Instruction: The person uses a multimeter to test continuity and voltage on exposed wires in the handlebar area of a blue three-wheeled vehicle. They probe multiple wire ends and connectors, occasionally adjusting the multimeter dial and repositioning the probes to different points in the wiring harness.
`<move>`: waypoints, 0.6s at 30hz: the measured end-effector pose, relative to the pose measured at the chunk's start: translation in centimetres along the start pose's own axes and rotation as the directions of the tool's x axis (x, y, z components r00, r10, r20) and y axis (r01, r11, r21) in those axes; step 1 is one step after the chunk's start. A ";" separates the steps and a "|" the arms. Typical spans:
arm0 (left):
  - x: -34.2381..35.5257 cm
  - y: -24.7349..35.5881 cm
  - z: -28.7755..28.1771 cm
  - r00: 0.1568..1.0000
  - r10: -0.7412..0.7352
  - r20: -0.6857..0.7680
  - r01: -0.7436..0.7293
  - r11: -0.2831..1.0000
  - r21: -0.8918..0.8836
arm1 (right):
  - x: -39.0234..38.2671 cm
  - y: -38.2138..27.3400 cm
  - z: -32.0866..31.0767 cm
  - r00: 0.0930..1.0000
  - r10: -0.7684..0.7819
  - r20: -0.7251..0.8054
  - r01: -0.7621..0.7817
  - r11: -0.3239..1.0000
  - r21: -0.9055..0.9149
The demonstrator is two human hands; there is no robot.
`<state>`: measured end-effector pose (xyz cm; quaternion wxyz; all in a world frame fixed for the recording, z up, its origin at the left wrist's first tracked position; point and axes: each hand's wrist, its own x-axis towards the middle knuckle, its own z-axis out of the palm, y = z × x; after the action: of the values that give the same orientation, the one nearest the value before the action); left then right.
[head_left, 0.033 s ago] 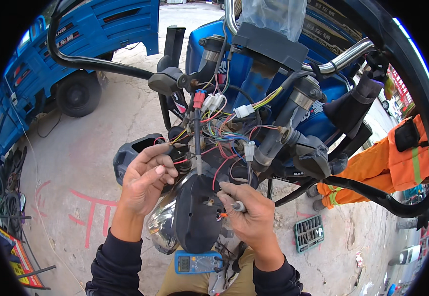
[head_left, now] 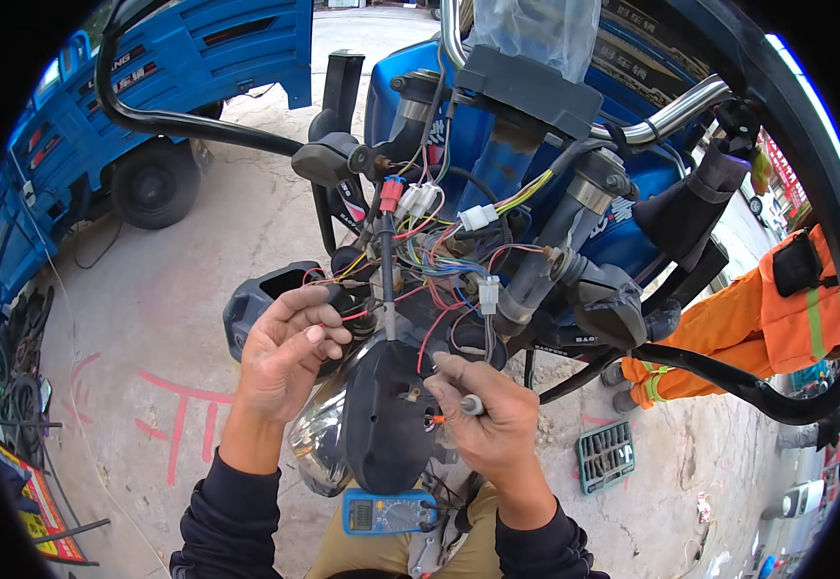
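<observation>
My left hand [head_left: 294,349] is closed, its fingers curled around a thin red wire [head_left: 354,316] at the left of the wiring bundle. My right hand [head_left: 486,417] is closed on a pen-shaped tool [head_left: 473,404] whose grey end sticks out between the fingers. Close to its fingertips hangs the end of another red wire [head_left: 426,345]. Between my hands sits a black headlight housing [head_left: 388,420] with a chrome rim [head_left: 312,439]. Above it spread many coloured wires [head_left: 439,262] with white connectors [head_left: 478,217] and a red connector [head_left: 392,193]. Below lies a blue multimeter [head_left: 386,512].
Blue vehicle bodywork and fork tubes [head_left: 560,246] stand ahead, framed by black bars [head_left: 203,132]. A green socket case [head_left: 605,457] lies on the concrete at right. Beyond it stands a person in orange work clothes [head_left: 729,309]. A blue cargo vehicle [head_left: 164,77] is at far left.
</observation>
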<state>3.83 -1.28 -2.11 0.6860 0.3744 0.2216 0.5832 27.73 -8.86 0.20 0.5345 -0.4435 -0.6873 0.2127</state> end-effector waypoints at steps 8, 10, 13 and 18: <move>-2.2 -2.0 0.1 0.996 -0.013 -0.092 0.003 0.994 -0.108 | -1.1 -0.8 1.6 0.985 0.148 -0.087 -0.129 0.973 0.190; -2.4 -2.2 0.3 0.994 0.002 -0.109 -0.016 0.991 -0.132 | -1.0 -0.5 1.4 0.996 0.052 -0.069 -0.047 0.996 0.070; -2.7 -2.3 0.4 0.993 -0.004 -0.117 -0.009 0.994 -0.111 | -0.9 -0.3 1.5 0.997 -0.050 -0.057 0.055 0.995 0.083; -2.8 -2.6 0.1 0.985 -0.007 -0.172 -0.005 0.998 -0.070 | -0.6 -0.7 1.7 0.996 -0.070 -0.047 0.075 0.992 0.100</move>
<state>4.97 -4.13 -4.45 0.6772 0.2980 0.2595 0.6207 25.89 -9.36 -0.19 0.5785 -0.3950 -0.6795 0.2180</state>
